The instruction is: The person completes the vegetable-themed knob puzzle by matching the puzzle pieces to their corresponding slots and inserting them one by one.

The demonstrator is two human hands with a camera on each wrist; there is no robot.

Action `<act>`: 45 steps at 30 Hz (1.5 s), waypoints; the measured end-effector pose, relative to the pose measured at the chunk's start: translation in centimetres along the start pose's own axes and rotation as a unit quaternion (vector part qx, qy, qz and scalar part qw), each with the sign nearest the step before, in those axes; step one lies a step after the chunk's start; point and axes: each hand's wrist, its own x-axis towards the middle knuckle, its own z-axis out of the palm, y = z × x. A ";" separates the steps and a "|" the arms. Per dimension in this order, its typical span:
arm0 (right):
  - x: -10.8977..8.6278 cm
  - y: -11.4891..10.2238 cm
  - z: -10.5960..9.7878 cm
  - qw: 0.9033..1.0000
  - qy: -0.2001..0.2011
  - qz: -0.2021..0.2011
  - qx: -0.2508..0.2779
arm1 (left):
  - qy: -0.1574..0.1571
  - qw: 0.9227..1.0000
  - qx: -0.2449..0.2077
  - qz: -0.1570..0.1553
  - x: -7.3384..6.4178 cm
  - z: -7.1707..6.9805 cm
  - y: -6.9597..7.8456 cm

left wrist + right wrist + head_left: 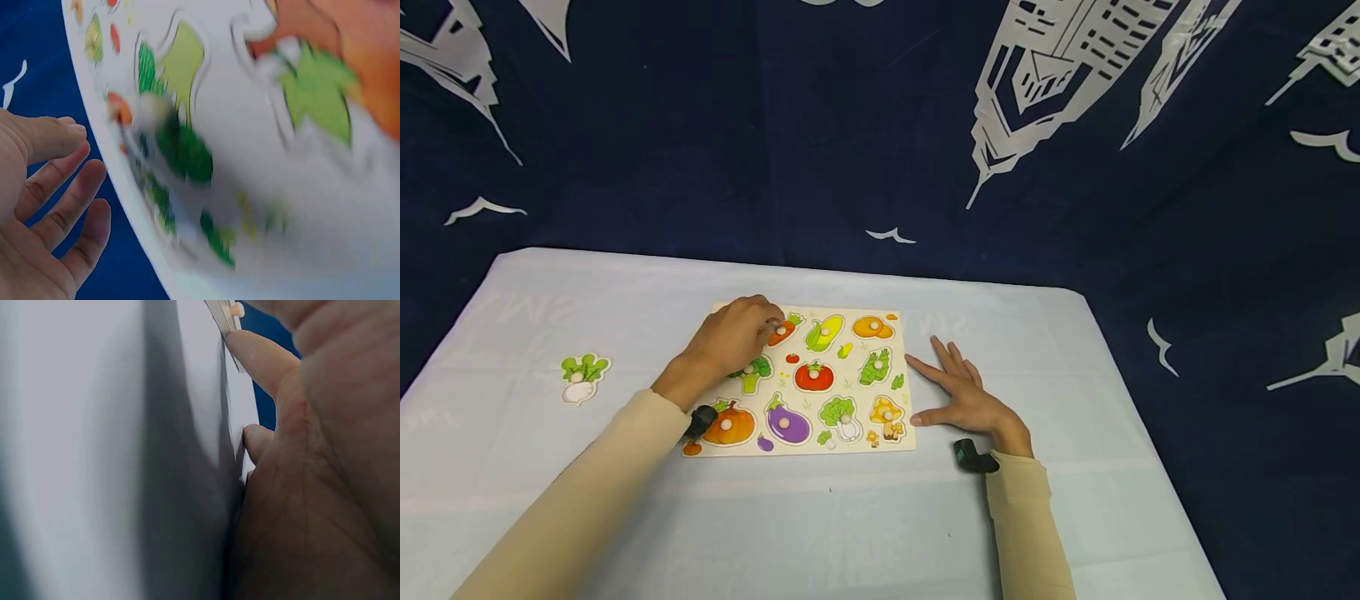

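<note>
A vegetable peg puzzle board (pixel 850 446) lies flat on the table, with knobbed pieces such as a tomato (pixel 815 378), an eggplant (pixel 788 427) and a corn (pixel 826 332) in it. My left hand (pixel 733 333) is over the board's far left corner, beside the carrot piece (pixel 781 335) and the broccoli piece (pixel 751 382). In the left wrist view its thumb and loosely bent fingers stand apart with nothing between them. With fingers spread, my right hand (pixel 966 396) rests at the board's right edge, thumb and index fingertips right against it.
A loose turnip piece (pixel 580 390) with green leaves lies on the table left of the board. The white-covered table (pixel 850 533) ends at a dark blue curtain (pixel 737 150) printed with white buildings and birds. Both wrists carry small black cameras.
</note>
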 end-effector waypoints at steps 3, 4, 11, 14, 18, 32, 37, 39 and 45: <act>0.1 -0.1 0.0 1.000 -0.001 0.001 0.003 | 0.007 1.000 0.002 -0.009 -0.6 -1.1 -0.7; 0.1 -0.1 0.0 1.000 -0.002 0.001 0.004 | 0.009 1.000 0.003 -0.013 -0.8 -1.5 -1.0; 0.4 -0.2 0.3 1.000 -0.004 0.000 0.008 | 0.030 0.999 -0.001 -0.037 -2.5 -3.8 -3.2; 0.5 -0.3 0.4 1.000 -0.004 0.002 0.009 | 0.048 0.998 0.000 -0.039 -3.4 -4.8 -4.2; 0.6 -0.2 0.6 1.000 -0.004 0.005 0.009 | 0.066 0.997 0.009 -0.040 -4.8 -5.9 -5.6; 0.2 -0.1 0.3 1.000 0.001 -0.001 0.005 | 0.052 0.994 -0.004 -0.092 -7.9 -6.8 -9.4; -0.1 0.0 0.0 1.000 0.005 0.002 -0.001 | 0.021 0.994 -0.002 -0.110 -8.4 -6.9 -10.5; -0.1 -0.1 0.0 1.000 0.004 -0.002 0.001 | 0.001 0.993 -0.002 -0.120 -8.9 -7.2 -11.1; -0.1 -0.1 -0.1 1.000 0.002 0.000 0.003 | -0.059 0.991 -0.001 -0.122 -10.1 -8.1 -12.8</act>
